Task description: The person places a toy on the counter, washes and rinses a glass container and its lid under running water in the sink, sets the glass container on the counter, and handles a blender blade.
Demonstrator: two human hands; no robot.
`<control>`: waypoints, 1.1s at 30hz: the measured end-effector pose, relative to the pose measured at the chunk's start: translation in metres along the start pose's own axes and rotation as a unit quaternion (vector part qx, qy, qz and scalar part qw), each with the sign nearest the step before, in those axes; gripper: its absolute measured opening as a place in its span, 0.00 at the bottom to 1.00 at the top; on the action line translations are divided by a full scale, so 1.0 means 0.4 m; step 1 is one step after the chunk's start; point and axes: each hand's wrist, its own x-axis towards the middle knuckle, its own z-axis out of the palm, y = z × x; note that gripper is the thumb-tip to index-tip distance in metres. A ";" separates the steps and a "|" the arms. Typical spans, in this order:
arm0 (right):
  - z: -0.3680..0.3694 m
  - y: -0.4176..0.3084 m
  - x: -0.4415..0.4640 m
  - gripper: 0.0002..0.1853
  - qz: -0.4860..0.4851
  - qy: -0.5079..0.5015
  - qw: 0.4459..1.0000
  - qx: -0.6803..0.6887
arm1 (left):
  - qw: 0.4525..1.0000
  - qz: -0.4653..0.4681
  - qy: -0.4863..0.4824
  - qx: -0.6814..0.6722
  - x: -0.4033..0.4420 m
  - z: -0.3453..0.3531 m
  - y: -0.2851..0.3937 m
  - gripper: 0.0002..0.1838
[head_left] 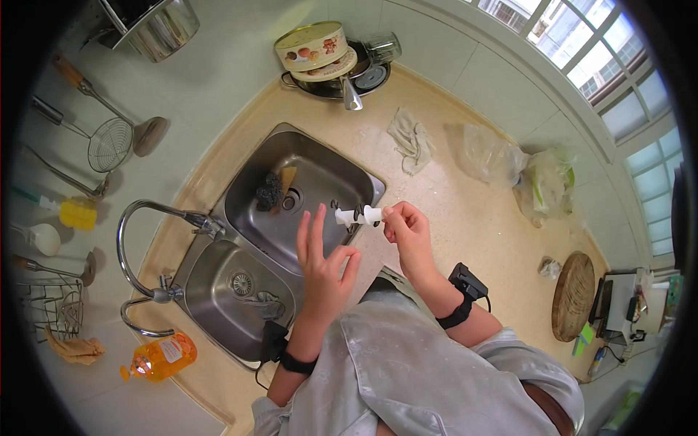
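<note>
My right hand [411, 240] pinches one end of a small white piece with dark curved parts [356, 216], held in the air over the sink's near edge. Its exact kind cannot be made out. Just left of it, my left hand [325, 272] is raised with the fingers stretched apart and nothing in them. Below and beyond the hands lies a two-basin steel sink [376, 187]. A dark scouring pad [269, 192] and a tan sponge [288, 176] sit near the drain in the far basin. A grey cloth [266, 305] lies in the nearer basin.
A faucet [129, 251] arches at the sink's left, near an orange soap bottle [164, 356]. On the counter are a crumpled cloth [411, 141], plastic bags [542, 183] and a round wooden board [573, 296]. A pan [331, 87] with tins stands in the far corner. Utensils hang on the left wall.
</note>
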 end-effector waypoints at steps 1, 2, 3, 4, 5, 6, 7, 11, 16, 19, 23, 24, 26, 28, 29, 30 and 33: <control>-0.002 -0.001 0.000 0.11 0.015 -0.005 1.000 0.000 | 1.000 -0.009 -0.010 0.003 -0.004 -0.006 -0.003 0.04; -0.002 0.000 0.001 0.11 0.015 -0.006 1.000 -0.001 | 1.000 -0.019 -0.019 0.007 -0.007 -0.010 -0.005 0.04; -0.001 0.002 0.001 0.11 0.018 -0.007 1.000 0.002 | 1.000 -0.020 -0.019 0.007 -0.005 -0.013 -0.006 0.04; 0.001 0.004 0.000 0.11 0.021 -0.008 1.000 0.004 | 1.000 -0.021 0.006 0.015 0.000 -0.016 -0.006 0.04; 0.006 0.006 -0.001 0.11 0.022 -0.009 1.000 0.004 | 0.999 -0.022 0.032 0.022 0.007 -0.019 -0.006 0.05; 0.012 0.007 -0.003 0.11 0.012 -0.007 1.000 0.002 | 0.999 -0.023 0.033 0.023 0.016 -0.020 -0.004 0.05; 0.017 0.007 -0.006 0.12 0.001 -0.004 1.000 0.001 | 0.998 -0.023 0.045 0.034 0.026 -0.021 0.001 0.07; 0.030 0.005 -0.013 0.12 -0.009 -0.017 1.000 -0.019 | 0.995 -0.012 0.065 0.081 0.045 -0.004 -0.017 0.09; 0.042 0.001 -0.024 0.13 -0.033 -0.019 0.997 -0.072 | 0.992 -0.003 0.079 0.096 0.046 0.014 -0.044 0.08; 0.038 0.009 -0.027 0.13 -0.025 -0.024 0.996 -0.086 | 0.992 0.002 0.083 0.097 0.050 0.017 -0.054 0.07; 0.043 0.011 -0.026 0.12 -0.037 -0.026 0.995 -0.093 | 0.994 -0.030 0.103 0.027 0.052 0.000 -0.058 0.05; 0.041 0.013 -0.024 0.12 -0.045 -0.028 0.995 -0.088 | 0.994 -0.030 0.103 0.027 0.056 -0.018 -0.053 0.05; 0.038 0.014 -0.022 0.11 -0.054 -0.029 0.995 -0.083 | 0.990 -0.062 0.123 0.031 0.064 -0.067 -0.045 0.07; 0.033 0.012 -0.020 0.09 -0.076 -0.047 0.991 -0.100 | 0.988 -0.053 0.139 0.030 0.065 -0.096 -0.061 0.08; 0.032 0.013 -0.019 0.09 -0.076 -0.047 0.991 -0.100 | 0.988 -0.052 0.145 0.018 0.066 -0.111 -0.065 0.07; 0.031 0.016 -0.017 0.08 -0.106 -0.050 0.986 -0.121 | 0.987 -0.051 0.151 0.006 0.066 -0.123 -0.070 0.06; 0.033 0.003 -0.018 0.06 -0.158 -0.064 0.971 -0.168 | 0.988 -0.055 0.145 0.002 0.068 -0.135 -0.073 0.07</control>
